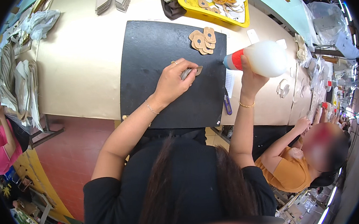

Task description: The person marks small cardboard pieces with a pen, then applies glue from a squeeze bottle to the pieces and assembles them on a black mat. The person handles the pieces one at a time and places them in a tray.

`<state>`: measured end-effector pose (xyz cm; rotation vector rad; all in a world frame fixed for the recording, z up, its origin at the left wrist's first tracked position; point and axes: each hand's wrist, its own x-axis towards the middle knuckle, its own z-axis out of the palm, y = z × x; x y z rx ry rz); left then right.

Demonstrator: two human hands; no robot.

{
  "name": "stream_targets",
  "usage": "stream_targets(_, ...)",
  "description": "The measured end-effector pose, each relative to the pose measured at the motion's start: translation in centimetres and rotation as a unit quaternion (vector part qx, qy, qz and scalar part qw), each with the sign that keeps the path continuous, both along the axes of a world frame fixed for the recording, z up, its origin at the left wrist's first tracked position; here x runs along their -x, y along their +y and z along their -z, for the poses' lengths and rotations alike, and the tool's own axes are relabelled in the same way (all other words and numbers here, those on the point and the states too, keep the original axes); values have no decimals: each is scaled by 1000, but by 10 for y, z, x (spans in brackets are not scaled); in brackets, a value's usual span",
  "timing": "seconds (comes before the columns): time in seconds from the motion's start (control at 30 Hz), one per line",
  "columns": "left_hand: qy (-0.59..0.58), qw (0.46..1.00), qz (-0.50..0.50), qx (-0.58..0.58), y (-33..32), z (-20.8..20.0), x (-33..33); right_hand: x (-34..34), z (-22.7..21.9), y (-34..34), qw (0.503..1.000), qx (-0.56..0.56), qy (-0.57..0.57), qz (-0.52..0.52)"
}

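I read my left hand [173, 82] as pinched shut on a small flat tan piece [198, 70], with a thin metallic blade-like tool [186, 73] lying between the fingers; the hand rests on the black mat [149, 55]. The piece is stiff, leather-like, with a rounded tip protruding past the fingertips. My right hand [249, 80] is clenched around a white squeeze bottle [266, 58], held on its side above the mat's right edge. The bottle is smooth translucent plastic, bulbous, with a red collar and a bluish nozzle [228, 61] pointing left toward the piece (nozzle and piece are near but apart).

A loose stack of similar tan cut pieces [204, 41] sits at the mat's far right corner; each is a rounded tag shape with a dark hole. The mat is matte, rectangular, slightly scuffed, and lies on a workbench covered in beige paper [82, 56]. A yellow plastic tray [196, 3] beyond the mat holds more cut parts and rubber bands. A small purple-handled tool [227, 106] lies just beside the mat's right edge. Bundles of pale cut material [17, 87] hang at the left. Another person in an orange top [289, 168] works at the right, on the same bench line.
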<state>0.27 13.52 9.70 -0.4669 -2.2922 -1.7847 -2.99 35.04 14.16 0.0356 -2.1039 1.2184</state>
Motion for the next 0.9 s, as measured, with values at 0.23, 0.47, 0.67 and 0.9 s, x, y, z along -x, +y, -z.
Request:
stream_targets(0.23,-73,997,29,-24,-2,0,-2,-5,0,4,1000,3,-4,19)
stream_targets(0.47,-48,998,23,-17,-1,-1,-3,-7,2,6,999,-18,-29,20)
stream_targets(0.67,-57,998,30,2,-1,-4,-2,-13,3,6,1000,10,-22,13)
stream_targets(0.9,-107,994,27,-15,-2,-4,-2,-11,4,5,999,30,-9,3)
